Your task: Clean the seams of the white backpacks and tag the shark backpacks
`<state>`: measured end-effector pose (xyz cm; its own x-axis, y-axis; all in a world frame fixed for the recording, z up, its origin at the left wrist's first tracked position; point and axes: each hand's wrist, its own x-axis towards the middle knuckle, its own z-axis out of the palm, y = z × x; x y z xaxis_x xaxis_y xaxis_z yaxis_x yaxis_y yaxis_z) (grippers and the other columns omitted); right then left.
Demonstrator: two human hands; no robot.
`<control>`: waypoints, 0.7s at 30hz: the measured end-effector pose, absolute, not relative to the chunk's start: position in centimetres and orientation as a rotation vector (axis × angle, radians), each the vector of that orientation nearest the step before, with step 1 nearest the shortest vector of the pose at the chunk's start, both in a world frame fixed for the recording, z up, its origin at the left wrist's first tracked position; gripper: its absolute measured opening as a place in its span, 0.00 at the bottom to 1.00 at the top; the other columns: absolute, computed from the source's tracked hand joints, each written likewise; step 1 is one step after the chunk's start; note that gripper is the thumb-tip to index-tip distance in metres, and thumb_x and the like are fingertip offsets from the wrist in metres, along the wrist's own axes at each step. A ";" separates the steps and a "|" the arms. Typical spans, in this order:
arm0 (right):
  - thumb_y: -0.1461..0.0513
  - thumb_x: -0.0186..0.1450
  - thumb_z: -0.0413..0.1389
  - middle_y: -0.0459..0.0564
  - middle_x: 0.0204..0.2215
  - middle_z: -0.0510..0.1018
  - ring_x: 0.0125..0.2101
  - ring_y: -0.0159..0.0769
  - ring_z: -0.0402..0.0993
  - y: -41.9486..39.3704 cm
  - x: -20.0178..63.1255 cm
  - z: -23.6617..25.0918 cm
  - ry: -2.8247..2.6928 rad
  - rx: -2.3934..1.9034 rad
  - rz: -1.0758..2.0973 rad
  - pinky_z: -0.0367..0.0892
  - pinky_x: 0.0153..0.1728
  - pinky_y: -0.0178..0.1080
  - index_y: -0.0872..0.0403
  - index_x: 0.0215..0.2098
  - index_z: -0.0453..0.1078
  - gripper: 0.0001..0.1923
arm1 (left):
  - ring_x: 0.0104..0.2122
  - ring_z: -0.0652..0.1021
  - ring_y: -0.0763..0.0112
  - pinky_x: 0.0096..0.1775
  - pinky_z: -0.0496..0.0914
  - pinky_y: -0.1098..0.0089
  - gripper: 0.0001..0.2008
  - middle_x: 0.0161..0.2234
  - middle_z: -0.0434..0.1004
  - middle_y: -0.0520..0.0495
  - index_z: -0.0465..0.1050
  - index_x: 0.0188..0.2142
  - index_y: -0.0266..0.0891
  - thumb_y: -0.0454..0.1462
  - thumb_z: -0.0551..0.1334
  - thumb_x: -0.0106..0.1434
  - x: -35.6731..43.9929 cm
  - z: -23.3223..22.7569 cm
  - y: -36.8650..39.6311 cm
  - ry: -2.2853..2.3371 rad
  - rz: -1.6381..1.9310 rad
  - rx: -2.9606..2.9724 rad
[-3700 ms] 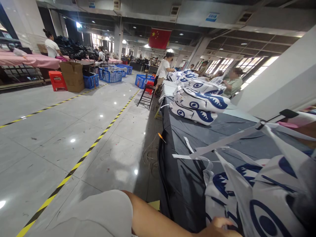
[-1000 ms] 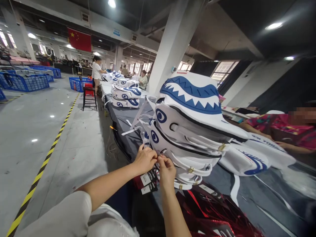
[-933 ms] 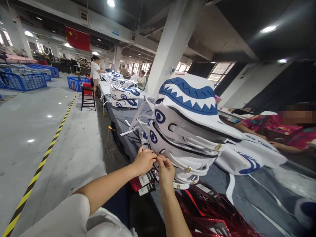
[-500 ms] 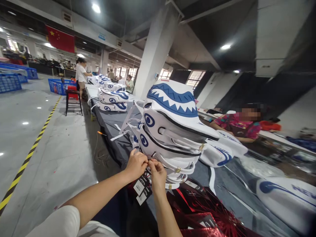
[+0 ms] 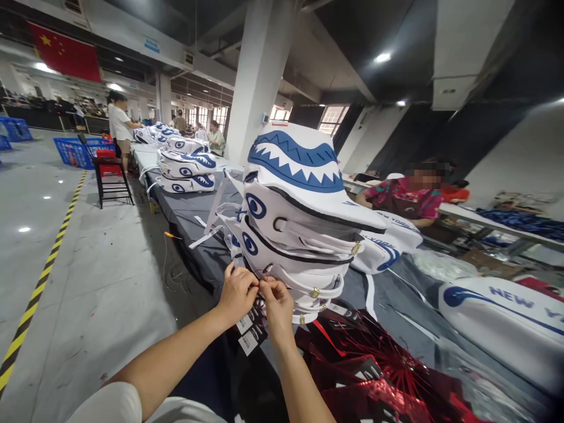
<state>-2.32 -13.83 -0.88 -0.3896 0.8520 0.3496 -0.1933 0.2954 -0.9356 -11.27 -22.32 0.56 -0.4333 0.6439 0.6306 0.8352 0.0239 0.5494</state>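
At the lower centre of the head view, my left hand (image 5: pixel 238 294) and right hand (image 5: pixel 277 301) meet, fingertips drawn narrow in a pinch; what lies between them is too small for me to tell. Black-and-white tags (image 5: pixel 250 336) hang just below my hands. Right behind my fingers, mid-frame, rises a stack of white bags (image 5: pixel 293 197) with blue eyes and jagged teeth, standing on the dark-covered table (image 5: pixel 187 205). Shiny red packets (image 5: pixel 374 393) lie at the bottom, right of centre. Another bag (image 5: pixel 497 323) sits at the right edge; a co-worker (image 5: pixel 400 200) is beyond the stack, right of centre.
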 end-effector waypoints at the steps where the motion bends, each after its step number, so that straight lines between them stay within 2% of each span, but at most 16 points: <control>1: 0.48 0.56 0.63 0.51 0.34 0.77 0.40 0.43 0.72 -13.9 -2.3 -0.7 -1.560 -0.625 1.293 0.64 0.47 0.45 0.54 0.25 0.71 0.17 | 0.42 0.76 0.68 0.64 0.54 0.51 0.06 0.32 0.77 0.54 0.69 0.31 0.42 0.30 0.59 0.62 -11.2 0.6 -22.3 -2.083 -1.358 -1.550; 5: 0.51 0.58 0.61 0.48 0.30 0.77 0.38 0.40 0.72 -16.0 -0.4 0.0 -1.586 -0.644 1.216 0.65 0.45 0.42 0.52 0.24 0.70 0.14 | 0.49 0.75 0.62 0.63 0.52 0.46 0.05 0.38 0.79 0.50 0.72 0.36 0.43 0.32 0.58 0.65 -10.5 0.2 -23.4 -2.033 -1.325 -1.650; 7: 0.54 0.60 0.60 0.46 0.31 0.78 0.35 0.37 0.74 -16.7 1.4 0.2 -1.596 -0.682 1.158 0.68 0.41 0.39 0.52 0.31 0.74 0.10 | 0.54 0.73 0.57 0.63 0.52 0.43 0.07 0.45 0.79 0.46 0.71 0.44 0.43 0.36 0.60 0.66 -10.2 -0.5 -23.7 -1.935 -1.273 -1.585; 10: 0.54 0.63 0.57 0.46 0.34 0.80 0.33 0.35 0.76 -15.6 5.9 -0.1 -1.593 -0.831 0.980 0.70 0.36 0.36 0.50 0.41 0.74 0.12 | 0.60 0.69 0.51 0.63 0.53 0.41 0.20 0.53 0.75 0.38 0.67 0.54 0.40 0.38 0.65 0.63 -9.7 -1.7 -23.0 -1.703 -1.303 -1.393; 13: 0.51 0.66 0.52 0.49 0.34 0.80 0.30 0.36 0.76 -12.8 14.5 -1.2 -1.466 -1.085 0.740 0.70 0.34 0.37 0.52 0.38 0.73 0.15 | 0.62 0.66 0.49 0.63 0.55 0.42 0.28 0.55 0.72 0.36 0.65 0.57 0.42 0.35 0.69 0.58 -7.3 -3.0 -22.3 -1.492 -1.351 -1.498; 17: 0.51 0.66 0.46 0.56 0.35 0.78 0.33 0.43 0.73 -8.3 28.0 -2.6 -1.264 -1.422 0.355 0.67 0.37 0.44 0.56 0.39 0.71 0.20 | 0.62 0.66 0.53 0.61 0.64 0.50 0.24 0.56 0.71 0.38 0.65 0.56 0.43 0.31 0.65 0.61 -2.2 -3.7 -20.9 -1.391 -1.352 -1.925; 21: 0.56 0.65 0.47 0.61 0.38 0.79 0.40 0.48 0.70 -4.9 34.3 -3.8 -1.399 -1.583 0.105 0.61 0.45 0.49 0.57 0.39 0.75 0.18 | 0.64 0.63 0.56 0.63 0.63 0.50 0.20 0.62 0.65 0.41 0.66 0.57 0.45 0.31 0.58 0.66 2.9 -4.1 -17.1 -1.485 -1.245 -2.328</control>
